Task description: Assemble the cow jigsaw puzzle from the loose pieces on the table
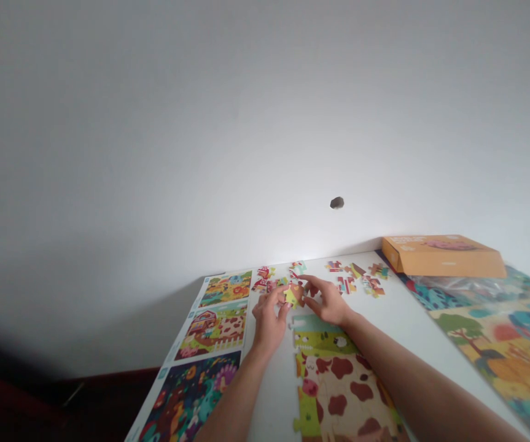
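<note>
My left hand [270,311] pinches a jigsaw puzzle piece [294,296] with yellow-green and brown on it, just beyond the joined part of the puzzle. From the other side my right hand [327,299] has its fingers curled at the same piece's right edge; whether it grips that piece or another is hard to make out. Below both hands lies the joined puzzle section [342,393], showing a spotted cow, sheep and grass. Several loose pieces [263,272] lie behind the left hand, and more loose pieces [373,286] lie past the right hand.
A picture sheet [212,328] with farm and animal scenes lies along the table's left side. At the back right, an orange box [444,255] rests by the wall, near a clear plastic bag [486,283] and an animal-scene puzzle [508,350]. The white wall [265,153] has a small hole.
</note>
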A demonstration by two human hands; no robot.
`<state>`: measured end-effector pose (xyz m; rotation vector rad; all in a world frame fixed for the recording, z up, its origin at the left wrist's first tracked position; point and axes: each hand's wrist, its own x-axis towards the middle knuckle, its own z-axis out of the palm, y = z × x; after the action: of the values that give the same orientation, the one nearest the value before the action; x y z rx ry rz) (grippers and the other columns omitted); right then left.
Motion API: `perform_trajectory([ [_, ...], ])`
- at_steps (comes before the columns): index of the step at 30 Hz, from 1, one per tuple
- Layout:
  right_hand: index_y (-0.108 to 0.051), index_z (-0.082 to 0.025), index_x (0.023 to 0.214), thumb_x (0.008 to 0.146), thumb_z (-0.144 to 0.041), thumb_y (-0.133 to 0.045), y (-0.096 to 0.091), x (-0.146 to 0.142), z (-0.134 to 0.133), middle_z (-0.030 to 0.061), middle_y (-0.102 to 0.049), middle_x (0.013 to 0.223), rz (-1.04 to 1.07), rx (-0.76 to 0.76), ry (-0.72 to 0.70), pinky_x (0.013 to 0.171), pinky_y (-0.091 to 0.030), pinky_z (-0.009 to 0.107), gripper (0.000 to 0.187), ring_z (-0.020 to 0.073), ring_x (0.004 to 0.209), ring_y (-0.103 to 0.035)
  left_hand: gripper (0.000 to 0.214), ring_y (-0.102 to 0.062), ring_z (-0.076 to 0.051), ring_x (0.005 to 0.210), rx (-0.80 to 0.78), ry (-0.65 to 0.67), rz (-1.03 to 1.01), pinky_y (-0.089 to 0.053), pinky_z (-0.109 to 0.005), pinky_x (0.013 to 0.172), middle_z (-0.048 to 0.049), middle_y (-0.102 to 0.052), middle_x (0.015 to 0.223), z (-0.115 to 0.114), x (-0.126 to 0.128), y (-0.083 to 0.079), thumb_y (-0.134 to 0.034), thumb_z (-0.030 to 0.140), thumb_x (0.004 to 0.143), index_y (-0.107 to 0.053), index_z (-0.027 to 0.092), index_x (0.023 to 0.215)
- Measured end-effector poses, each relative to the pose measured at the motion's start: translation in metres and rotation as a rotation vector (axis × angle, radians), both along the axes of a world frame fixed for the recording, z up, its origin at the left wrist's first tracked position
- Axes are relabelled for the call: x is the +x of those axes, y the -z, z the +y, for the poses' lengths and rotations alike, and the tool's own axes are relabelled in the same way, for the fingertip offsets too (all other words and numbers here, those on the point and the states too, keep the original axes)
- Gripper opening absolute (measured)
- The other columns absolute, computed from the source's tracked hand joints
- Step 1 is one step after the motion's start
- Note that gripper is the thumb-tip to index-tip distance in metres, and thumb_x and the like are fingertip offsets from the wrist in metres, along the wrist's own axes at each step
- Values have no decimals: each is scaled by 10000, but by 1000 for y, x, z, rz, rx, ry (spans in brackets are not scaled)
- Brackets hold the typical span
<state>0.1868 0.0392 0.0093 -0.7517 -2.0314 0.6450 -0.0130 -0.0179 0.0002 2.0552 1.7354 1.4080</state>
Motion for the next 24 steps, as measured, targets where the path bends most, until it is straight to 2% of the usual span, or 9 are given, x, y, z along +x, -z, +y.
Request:
perform_trajectory([
  [6,-548,-212,1283,775,-95,-537,-1,0,0,21,-649,881,29,24,7,763,-486,298,522,149,763,-577,383,-676,-198,882,-40,-20,-34,-521,-369,903,-8,-704,901,0,2,1,-606,141,816,-621,265,1178],
  [15,-570,-211,1257,784,-82,-526,-1,-1,0,13,-635,839,42,32,19,745,-488,286,493,145,747,-573,375,-690,-192,894,-53,-15,-25,-506,-378,939,7,-710,877,-1,2,-1,-614,139,812,-600,260,1167],
  [24,-594,-200,1226,781,-85,-531,-2,-1,-1,18,-652,845,49,31,22,740,-495,281,463,140,733,-576,351,-698,-187,919,-88,4,-46,-509,-383,950,-10,-730,973,-1,2,-1,-614,143,811,-591,252,1143],
])
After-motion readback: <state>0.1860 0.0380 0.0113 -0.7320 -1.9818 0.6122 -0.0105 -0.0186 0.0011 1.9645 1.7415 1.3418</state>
